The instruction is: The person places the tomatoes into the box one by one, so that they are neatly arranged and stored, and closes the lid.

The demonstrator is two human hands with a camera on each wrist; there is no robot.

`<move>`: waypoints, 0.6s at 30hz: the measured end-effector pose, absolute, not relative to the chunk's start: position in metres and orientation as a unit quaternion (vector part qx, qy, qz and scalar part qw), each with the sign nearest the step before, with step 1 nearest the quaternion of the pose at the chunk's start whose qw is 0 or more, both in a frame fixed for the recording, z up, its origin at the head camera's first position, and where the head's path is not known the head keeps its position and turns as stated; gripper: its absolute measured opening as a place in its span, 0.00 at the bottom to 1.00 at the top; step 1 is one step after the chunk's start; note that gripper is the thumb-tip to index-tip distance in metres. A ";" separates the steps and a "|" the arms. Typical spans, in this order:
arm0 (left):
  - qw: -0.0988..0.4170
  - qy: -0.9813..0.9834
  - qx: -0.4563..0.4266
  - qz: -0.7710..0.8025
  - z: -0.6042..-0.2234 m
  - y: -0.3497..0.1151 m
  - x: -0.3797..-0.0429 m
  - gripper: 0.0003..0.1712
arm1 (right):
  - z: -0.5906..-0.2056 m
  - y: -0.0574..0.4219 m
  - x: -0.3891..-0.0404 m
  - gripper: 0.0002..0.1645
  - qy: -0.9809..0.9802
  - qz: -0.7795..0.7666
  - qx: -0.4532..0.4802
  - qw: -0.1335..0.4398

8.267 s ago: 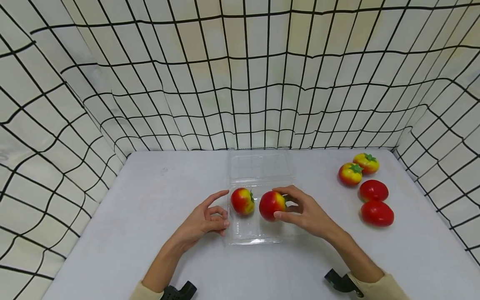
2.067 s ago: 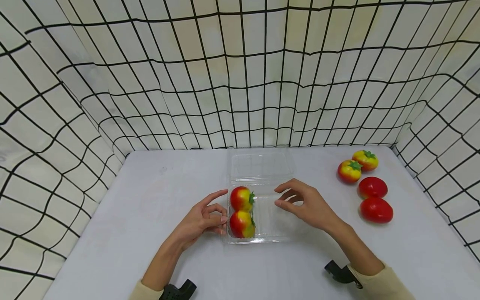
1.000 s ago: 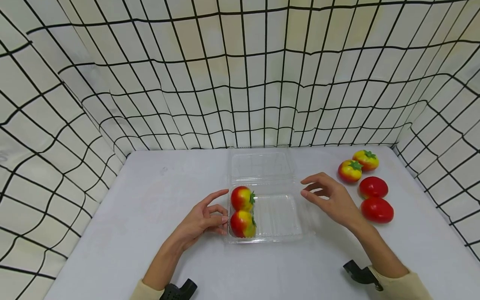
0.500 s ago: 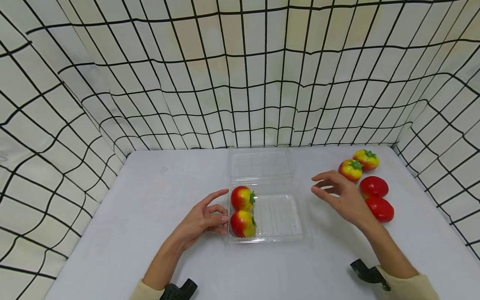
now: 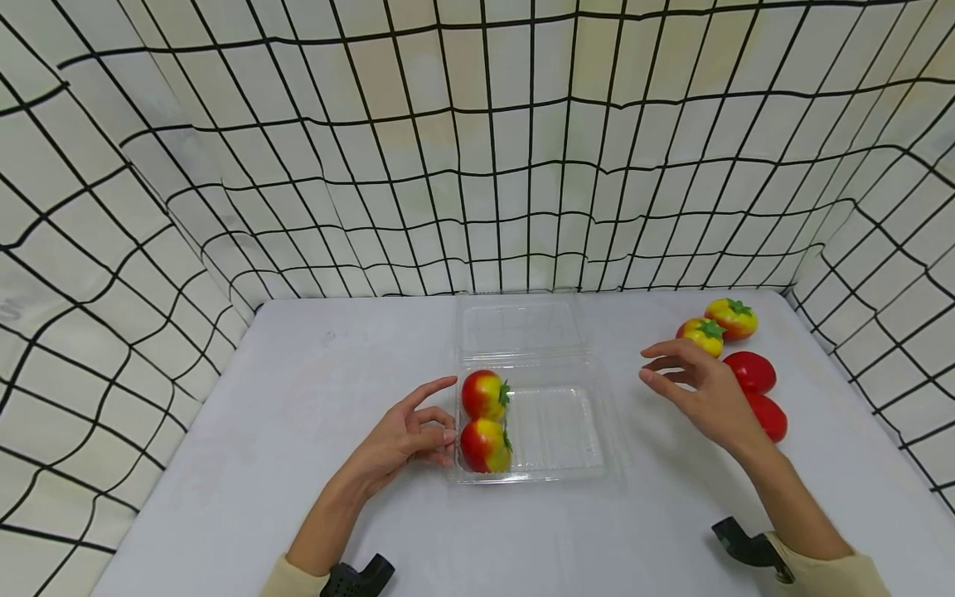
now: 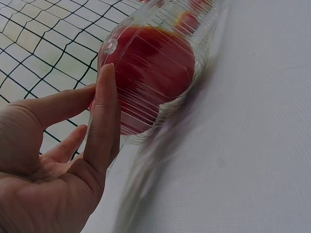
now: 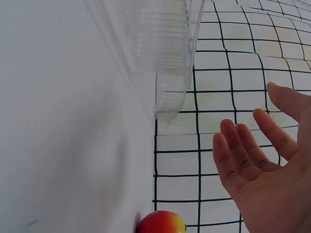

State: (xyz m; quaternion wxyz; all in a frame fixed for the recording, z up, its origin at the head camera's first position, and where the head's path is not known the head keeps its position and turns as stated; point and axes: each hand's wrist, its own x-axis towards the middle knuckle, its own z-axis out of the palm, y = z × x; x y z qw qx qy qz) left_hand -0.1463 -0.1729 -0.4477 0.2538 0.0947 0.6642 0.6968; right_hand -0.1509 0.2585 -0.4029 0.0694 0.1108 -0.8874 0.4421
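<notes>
Currently, a clear box [image 5: 555,431] is pinched at its left edge by the left hand [image 5: 406,435], the thumb and fingertips being set against the rim while the index finger is stretched along toward the rear. The box is placed near the middle of the white table [image 5: 298,398], and its lid [image 5: 522,326] is laid back behind it, away from the person.

Along the left side of the box, two red-and-yellow fruits are lined up, a rear fruit [image 5: 482,395] and a near fruit [image 5: 481,446], with their green stems turned to the right.

Nothing is gripped by the right hand [image 5: 697,390], which is held to the right of the box with its fingers loosely bent and thumb and fingertips parted. By this hand and its wrist, a yellow-topped fruit [image 5: 698,332] and a lower red fruit [image 5: 768,417] are partly covered in the head view; whether any contact is made cannot be told there. Just beside them, an upper red fruit [image 5: 753,372] and a far yellow-topped fruit [image 5: 732,319] are seen.

Near each wrist, a black device [image 5: 361,578] is worn at the sleeve [image 5: 831,572]. The table is enclosed by a black net [image 5: 531,105].
</notes>
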 end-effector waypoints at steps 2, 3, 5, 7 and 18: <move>0.254 0.664 0.095 0.697 -0.448 -0.173 -0.146 0.46 | -0.403 0.261 -0.150 0.25 -0.888 0.442 0.110 0.073; 0.254 0.665 0.095 0.696 -0.448 -0.173 -0.146 0.46 | -0.404 0.262 -0.150 0.25 -0.887 0.443 0.110 0.076; 0.254 0.665 0.093 0.696 -0.448 -0.173 -0.146 0.46 | -0.405 0.265 -0.150 0.24 -0.885 0.444 0.112 0.082; 0.255 0.665 0.090 0.696 -0.447 -0.173 -0.146 0.46 | -0.407 0.267 -0.149 0.23 -0.884 0.444 0.114 0.091; 0.255 0.664 0.086 0.698 -0.446 -0.172 -0.146 0.47 | -0.407 0.281 -0.149 0.21 -0.873 0.461 0.115 0.112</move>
